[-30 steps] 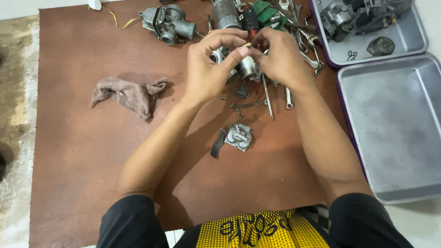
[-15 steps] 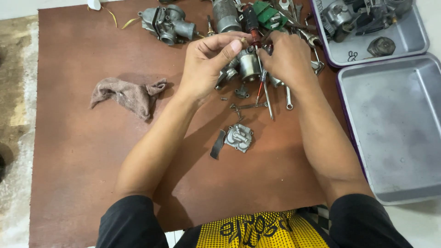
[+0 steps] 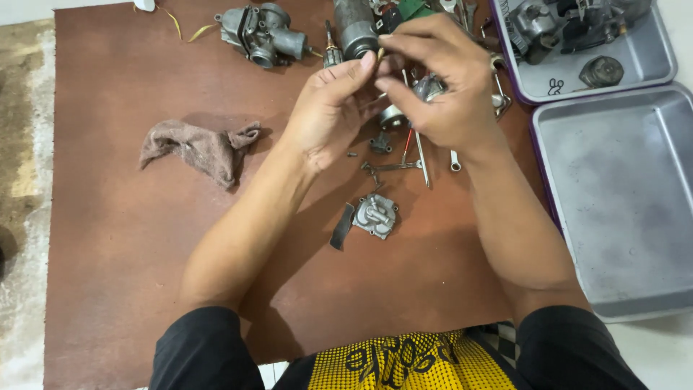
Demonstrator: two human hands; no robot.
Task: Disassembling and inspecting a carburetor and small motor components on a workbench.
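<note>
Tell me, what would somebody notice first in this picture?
Two hands meet at the top middle of the brown board: the left hand and right hand pinch a tiny brass-coloured part between their fingers. Small metal engine parts lie scattered under them, a crumpled rag lies to the left, and an empty grey tray sits at the right.

Small part pinched between hands: too small to identify. Cylinder at 12 o'clock cut by top edge. Parts tray at 1 o'clock cropped.

A crumpled brown rag lies on the brown table, a grey carburettor beyond it, an empty metal tray alongside.
</note>
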